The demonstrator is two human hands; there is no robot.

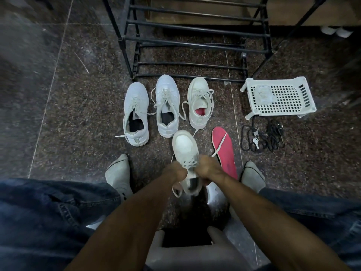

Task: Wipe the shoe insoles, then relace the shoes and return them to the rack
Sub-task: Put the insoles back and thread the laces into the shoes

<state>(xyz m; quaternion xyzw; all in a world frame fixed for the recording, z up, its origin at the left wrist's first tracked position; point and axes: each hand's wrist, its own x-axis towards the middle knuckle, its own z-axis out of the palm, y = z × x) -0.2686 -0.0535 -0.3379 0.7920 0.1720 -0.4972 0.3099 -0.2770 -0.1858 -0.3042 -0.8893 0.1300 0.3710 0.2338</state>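
Observation:
A white sneaker (184, 147) is held toe-away over the floor between my feet. My left hand (175, 172) and my right hand (208, 169) both grip its laces at the tongue, fingers closed. One lace end trails across a red insole (224, 153) lying on the floor to the right. Beyond stand three more white shoes: two with dark insoles (135, 114) (168, 106) and one with a red insole inside (200, 102). The black metal shoe rack (195, 44) stands behind them.
A white perforated plastic stand (279, 96) with a cloth on it lies to the right of the rack. Black laces and keys (261, 137) lie on the floor below it. My socked feet (119, 173) (253, 175) flank the held shoe. I sit on a grey stool (195, 249).

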